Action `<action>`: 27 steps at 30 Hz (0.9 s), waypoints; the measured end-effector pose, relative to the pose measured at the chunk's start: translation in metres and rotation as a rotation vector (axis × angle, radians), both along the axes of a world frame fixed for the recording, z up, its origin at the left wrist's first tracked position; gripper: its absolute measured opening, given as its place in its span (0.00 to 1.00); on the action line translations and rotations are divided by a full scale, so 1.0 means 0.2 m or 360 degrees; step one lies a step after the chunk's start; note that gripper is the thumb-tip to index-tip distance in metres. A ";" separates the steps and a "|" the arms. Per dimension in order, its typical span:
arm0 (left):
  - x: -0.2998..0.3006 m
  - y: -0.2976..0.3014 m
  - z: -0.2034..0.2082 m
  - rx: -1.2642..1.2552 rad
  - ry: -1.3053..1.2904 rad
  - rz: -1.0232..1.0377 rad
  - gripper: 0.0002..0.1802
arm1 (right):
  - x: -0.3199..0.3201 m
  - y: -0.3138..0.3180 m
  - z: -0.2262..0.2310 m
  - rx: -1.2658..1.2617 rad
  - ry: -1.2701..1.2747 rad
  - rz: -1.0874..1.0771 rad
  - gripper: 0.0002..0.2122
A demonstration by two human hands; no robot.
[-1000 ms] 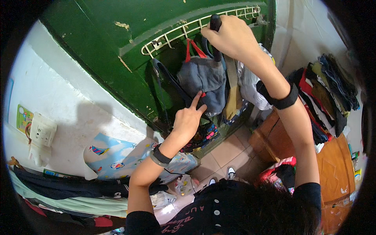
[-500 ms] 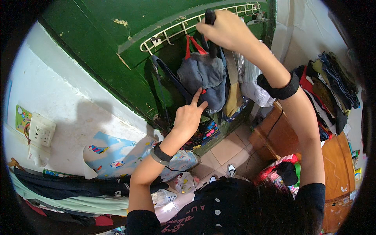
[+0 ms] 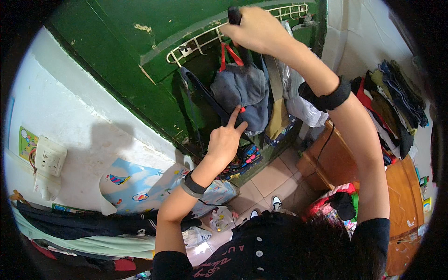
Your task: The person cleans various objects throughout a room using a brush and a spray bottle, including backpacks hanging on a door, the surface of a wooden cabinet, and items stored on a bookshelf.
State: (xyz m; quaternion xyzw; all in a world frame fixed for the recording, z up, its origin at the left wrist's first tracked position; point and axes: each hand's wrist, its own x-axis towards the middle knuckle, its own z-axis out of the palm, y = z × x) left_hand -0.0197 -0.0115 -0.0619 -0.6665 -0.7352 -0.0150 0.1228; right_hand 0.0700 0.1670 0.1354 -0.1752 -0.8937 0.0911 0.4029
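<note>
Head: bag point(image 3: 242, 84) hangs below rack point(image 3: 198, 45) edge
Left hand point(image 3: 222, 143): half-spread, touching bag
Right hand point(image 3: 259, 31): grips black handle point(image 3: 234, 16) above

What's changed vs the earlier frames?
The right hand moved left and slightly up, carrying the black object in its grip. Nothing newly grasped or released. Unchanged: the left hand, index finger by the red tag on the grey-blue bag, and the bag's position.

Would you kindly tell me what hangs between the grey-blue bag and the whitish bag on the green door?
The head view shows a long tan fabric piece hanging between the grey-blue bag and the whitish bag.
</note>
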 end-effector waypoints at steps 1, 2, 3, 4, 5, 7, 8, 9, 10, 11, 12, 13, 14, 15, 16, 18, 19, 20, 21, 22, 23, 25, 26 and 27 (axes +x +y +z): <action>0.00 0.00 0.00 0.0001 0.0000 -0.0005 0.30 | 0.01 0.01 -0.02 0.0145 -0.0107 -0.0141 0.18; 0.01 0.00 0.00 -0.0001 -0.0005 -0.0010 0.30 | 0.01 0.03 -0.02 0.0147 -0.0106 -0.0146 0.18; 0.00 0.00 0.00 -0.0002 -0.0010 -0.0004 0.30 | 0.01 0.02 0.01 0.0121 -0.0011 -0.0124 0.18; 0.00 0.00 0.00 0.0000 -0.0009 0.0003 0.30 | 0.02 0.00 0.03 0.0094 0.0084 -0.0103 0.19; -0.01 0.00 0.00 0.0001 -0.0013 0.0005 0.30 | 0.01 -0.02 0.05 -0.0108 0.0261 0.0095 0.20; 0.00 0.00 -0.01 -0.0007 -0.0016 -0.0011 0.30 | -0.02 0.03 0.01 -0.0065 0.0191 0.0048 0.20; 0.00 0.01 -0.01 0.0002 -0.0031 -0.0010 0.30 | -0.04 0.05 -0.01 -0.0019 0.0120 0.0007 0.19; 0.00 0.01 -0.01 0.0016 -0.0048 -0.0002 0.30 | -0.04 0.05 -0.03 -0.0030 0.0019 -0.0067 0.19; 0.00 0.01 -0.01 0.0019 -0.0049 -0.0003 0.30 | -0.03 0.06 -0.02 -0.0027 0.0017 -0.0068 0.19; 0.00 0.01 -0.02 0.0024 -0.0033 -0.0015 0.29 | -0.02 0.07 -0.01 0.0150 0.0028 -0.0212 0.19; 0.00 0.01 -0.01 0.0029 -0.0012 -0.0023 0.29 | -0.01 0.07 0.03 0.0325 0.0043 -0.0352 0.19; -0.01 0.01 -0.02 0.0030 -0.0016 -0.0009 0.29 | 0.03 -0.03 0.10 0.0126 -0.0045 -0.0245 0.18; -0.02 0.00 -0.03 0.0037 -0.0037 -0.0007 0.29 | -0.01 -0.03 0.10 0.0127 -0.0048 -0.0231 0.18; -0.02 0.00 -0.04 0.0043 -0.0054 -0.0030 0.28 | -0.03 -0.01 0.08 0.0009 0.0114 0.0021 0.19; -0.01 0.00 -0.03 0.0042 -0.0052 -0.0041 0.28 | -0.05 0.02 0.05 -0.0107 0.0277 0.0274 0.21; -0.01 0.02 -0.03 0.0054 -0.0013 -0.0033 0.28 | -0.08 0.04 -0.04 0.0293 0.0067 -0.0194 0.22; -0.01 0.01 -0.03 0.0054 -0.0012 -0.0033 0.28 | -0.07 0.04 -0.02 0.0301 -0.0008 -0.0223 0.22; -0.01 0.00 -0.02 0.0051 -0.0018 -0.0049 0.29 | -0.05 0.05 0.01 0.0308 -0.0083 -0.0253 0.22; -0.01 0.00 -0.02 0.0053 -0.0026 -0.0049 0.29 | -0.05 0.02 0.07 0.0311 -0.0081 -0.0237 0.22; -0.02 0.00 -0.03 0.0052 -0.0027 -0.0045 0.29 | -0.03 -0.03 0.12 0.0261 0.0005 -0.0116 0.20; -0.02 0.00 -0.03 0.0074 -0.0037 -0.0049 0.29 | -0.03 -0.06 0.14 0.0210 0.0091 0.0006 0.17; -0.01 0.00 -0.04 0.0093 -0.0046 -0.0070 0.29 | -0.05 -0.03 0.11 -0.0050 -0.0101 0.0055 0.20; -0.01 0.01 -0.04 0.0090 -0.0044 -0.0060 0.30 | -0.06 -0.01 0.07 -0.0309 -0.0292 0.0111 0.22; -0.01 0.01 -0.03 0.0091 -0.0040 -0.0042 0.30 | -0.07 -0.01 0.03 0.0098 -0.0175 -0.0077 0.21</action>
